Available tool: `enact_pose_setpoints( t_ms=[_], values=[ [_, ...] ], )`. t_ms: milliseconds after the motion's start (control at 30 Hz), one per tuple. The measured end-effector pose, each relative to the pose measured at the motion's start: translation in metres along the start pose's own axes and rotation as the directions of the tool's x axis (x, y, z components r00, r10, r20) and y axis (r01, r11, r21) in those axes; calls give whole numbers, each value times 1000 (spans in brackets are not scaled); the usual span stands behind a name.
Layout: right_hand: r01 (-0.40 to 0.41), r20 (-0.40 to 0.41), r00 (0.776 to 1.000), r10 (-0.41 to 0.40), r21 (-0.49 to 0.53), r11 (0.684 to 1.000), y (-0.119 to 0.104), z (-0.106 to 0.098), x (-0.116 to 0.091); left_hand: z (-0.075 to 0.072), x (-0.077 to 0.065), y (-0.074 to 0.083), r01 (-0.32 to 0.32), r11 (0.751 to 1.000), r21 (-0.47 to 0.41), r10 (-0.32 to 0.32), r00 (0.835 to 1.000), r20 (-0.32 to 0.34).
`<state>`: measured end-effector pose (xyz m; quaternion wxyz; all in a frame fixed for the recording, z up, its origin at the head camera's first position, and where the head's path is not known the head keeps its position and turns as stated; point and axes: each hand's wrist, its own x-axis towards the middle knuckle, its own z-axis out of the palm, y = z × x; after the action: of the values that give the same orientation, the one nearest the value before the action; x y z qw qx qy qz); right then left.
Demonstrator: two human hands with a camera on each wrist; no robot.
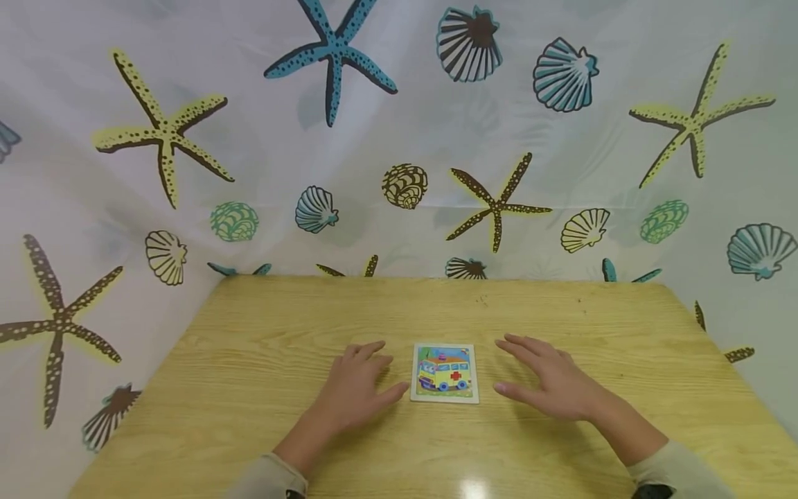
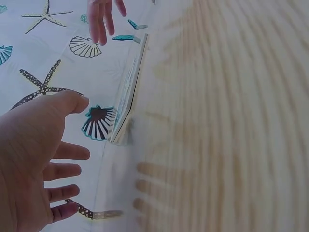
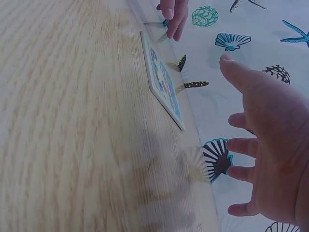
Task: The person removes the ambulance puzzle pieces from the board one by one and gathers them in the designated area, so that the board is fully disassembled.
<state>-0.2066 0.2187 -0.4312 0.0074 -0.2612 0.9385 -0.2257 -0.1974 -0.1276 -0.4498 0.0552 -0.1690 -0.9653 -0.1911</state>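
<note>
A patterned cloth point(image 1: 37, 187) hung at far left and behind a wooden table point(image 1: 274, 312). A person's left hand point(image 1: 357, 389) hovered above the table, its fingers spread, its thumb just beside a card point(image 1: 445, 373). Printed with a yellow ambulance point(image 1: 450, 376), the card lay flat on the table, between the two hands. At right, the right hand point(image 1: 556, 382) hovered near the card, its fingers also spread.

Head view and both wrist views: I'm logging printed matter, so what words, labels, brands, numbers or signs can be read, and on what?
Sign: a red cross, on the van pictured on the square board.
Words, labels, brands, numbers: none readable; any finer print on the square board would be too small to read.
</note>
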Motion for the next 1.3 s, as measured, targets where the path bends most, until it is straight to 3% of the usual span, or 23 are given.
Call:
enact_pose_setpoints(
  t_ms=[133, 300, 500, 667, 767, 1067, 1300],
  values=[
    [11, 19, 1000, -12, 22, 1000, -2, 3, 7, 7, 7, 3, -30, 995, -94, 27, 999, -33],
    [13, 39, 999, -15, 31, 999, -8, 7, 16, 16, 13, 5, -17, 972, -234, 14, 1000, -13],
    [9, 63, 998, -16, 121, 993, -11, 11, 26, 25, 20, 5, 24, 919, -394, -11, 999, 37],
    [32, 88, 994, -59, 288, 957, -11, 20, 38, 34, 21, 5, 91, 855, -511, -60, 995, 77],
    [49, 91, 992, -84, 333, 942, -12, 25, 44, 38, 20, 4, 122, 829, -545, -79, 992, 102],
    [38, 152, 981, -122, 461, 887, -12, 38, 60, 43, 16, 3, 92, 843, -531, -48, 994, 95],
    [69, 151, 976, -157, 473, 878, -15, 39, 70, 46, 19, 4, 56, 848, -527, -34, 998, 52]
  ],
)
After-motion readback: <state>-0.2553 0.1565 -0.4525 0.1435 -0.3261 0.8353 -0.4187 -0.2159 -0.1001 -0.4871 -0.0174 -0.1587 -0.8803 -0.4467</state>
